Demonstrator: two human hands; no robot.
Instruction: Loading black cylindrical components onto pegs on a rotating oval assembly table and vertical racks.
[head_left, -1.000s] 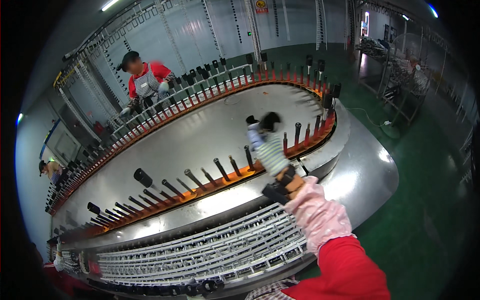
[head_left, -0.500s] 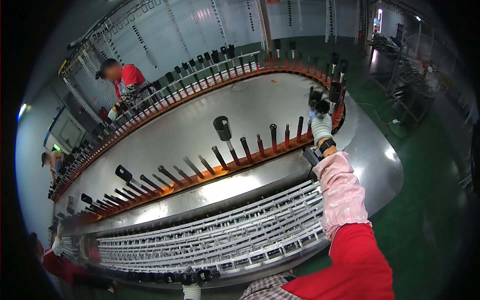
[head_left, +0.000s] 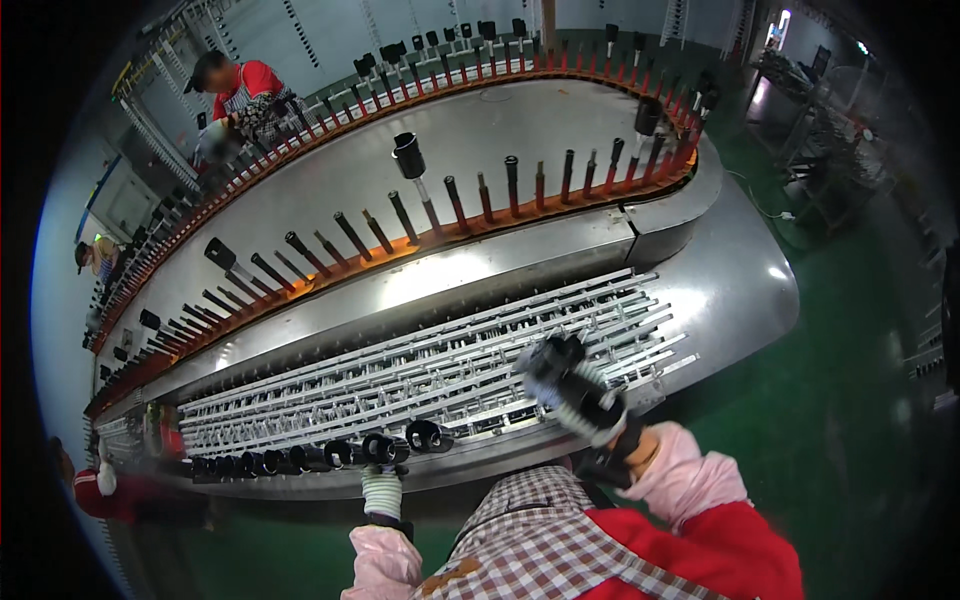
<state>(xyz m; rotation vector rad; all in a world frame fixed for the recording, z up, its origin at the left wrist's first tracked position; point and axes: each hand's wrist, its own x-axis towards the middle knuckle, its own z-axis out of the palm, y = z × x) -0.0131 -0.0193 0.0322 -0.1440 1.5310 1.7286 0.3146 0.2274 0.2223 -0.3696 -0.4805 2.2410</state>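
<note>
My left hand (head_left: 381,492), in a whitish ribbed glove, is closed at the near edge of the bench, under a row of black cups (head_left: 340,455). The cups seem to sit along one rail; the fingers are partly hidden by them. My right hand (head_left: 578,402), in a similar glove and blurred by motion, is over the right end of the white metal racks (head_left: 440,365). Black cylindrical cups (head_left: 562,352) are in its grasp; how many cannot be made out.
Beyond the racks an oval conveyor (head_left: 455,228) carries upright red-based pegs, some topped with black cups (head_left: 408,157). It loops round a steel table (head_left: 330,190). A person in red (head_left: 258,95) works across it. Others stand at the left. A green floor (head_left: 720,440) lies to the right.
My right hand has come back from the conveyor's right bend to above the racks, with black cups in it. My view has shifted, bringing more of my left arm in.
</note>
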